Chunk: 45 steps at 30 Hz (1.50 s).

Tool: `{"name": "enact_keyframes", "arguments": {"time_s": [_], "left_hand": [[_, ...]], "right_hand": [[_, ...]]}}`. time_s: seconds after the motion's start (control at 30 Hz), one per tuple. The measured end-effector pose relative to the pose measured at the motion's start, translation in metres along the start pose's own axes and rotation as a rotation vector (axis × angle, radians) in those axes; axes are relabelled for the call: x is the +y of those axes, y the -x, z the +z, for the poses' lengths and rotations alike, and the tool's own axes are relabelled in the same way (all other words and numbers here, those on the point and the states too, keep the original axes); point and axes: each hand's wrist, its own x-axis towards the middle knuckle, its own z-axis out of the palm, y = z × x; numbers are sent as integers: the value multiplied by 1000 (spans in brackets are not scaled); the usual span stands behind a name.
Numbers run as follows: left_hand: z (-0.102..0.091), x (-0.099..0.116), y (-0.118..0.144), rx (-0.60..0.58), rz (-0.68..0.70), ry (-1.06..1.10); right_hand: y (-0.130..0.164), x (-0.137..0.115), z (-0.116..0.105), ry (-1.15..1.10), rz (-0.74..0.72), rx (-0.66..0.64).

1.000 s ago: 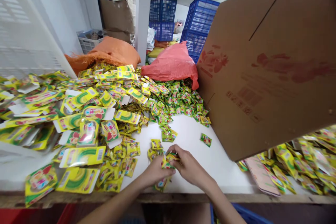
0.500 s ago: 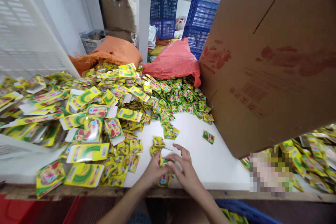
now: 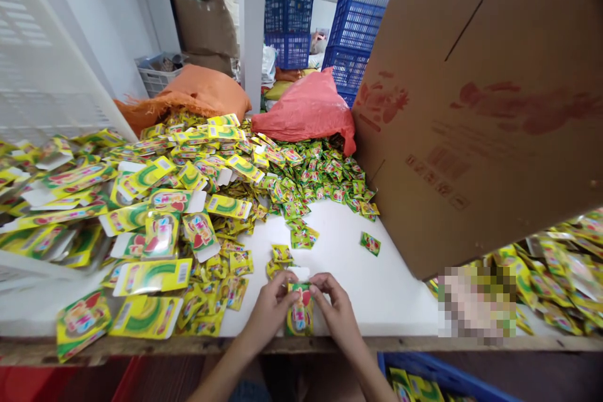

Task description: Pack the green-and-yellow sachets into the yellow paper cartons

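Near the table's front edge, a small yellow-green carton [image 3: 300,313] with red fruit and lettering on its face stands between my two hands. Its white flap [image 3: 299,273] sticks up at the top. My left hand [image 3: 272,304] pinches the carton's left upper side. The fingers of my right hand [image 3: 333,303] are closed on its right upper corner. What is inside the carton is hidden. Just beyond it lie a few small yellow sachets [image 3: 281,255]. A heap of yellow cartons [image 3: 151,276] with white flaps spreads to the left.
Green sachets [image 3: 325,169] spill from a red sack [image 3: 311,107], beside an orange sack [image 3: 207,91]. A big cardboard box [image 3: 471,138] leans on the right, with another person's blurred hand [image 3: 475,308] below it. A blue crate [image 3: 424,370] holding yellow packs sits under the table edge.
My right hand's fingers, spread over the carton before, have moved to its right corner and closed. The carton is now more upright, its front facing me. The view has shifted slightly right.
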Motion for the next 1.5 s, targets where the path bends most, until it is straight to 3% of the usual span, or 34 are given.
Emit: {"name": "enact_keyframes", "arguments": {"time_s": [0.1, 0.27, 0.5, 0.7, 0.8, 0.97, 1.07, 1.17, 1.5], "left_hand": [[-2, 6, -1, -57, -5, -50], [1, 5, 1, -31, -20, 53], [6, 3, 2, -21, -30, 102], [2, 3, -1, -101, 6, 27], [3, -2, -1, -85, 2, 20], [10, 3, 2, 5, 58, -8], [11, 13, 3, -48, 156, -129], [11, 19, 3, 7, 227, -223], [12, 17, -2, 110, 73, -227]], "right_hand": [[-1, -5, -1, 51, -14, -38], [-5, -10, -1, 101, -54, -131], [3, 0, -6, 135, -38, -26], [-1, -8, -13, 82, -16, -137], [-6, -8, -14, 121, -78, -151], [-5, -3, -12, 117, -61, -13], [-1, -8, -12, 132, -87, -101], [2, -18, -11, 140, -133, -156], [-6, -28, -6, 272, -87, -134]]}}
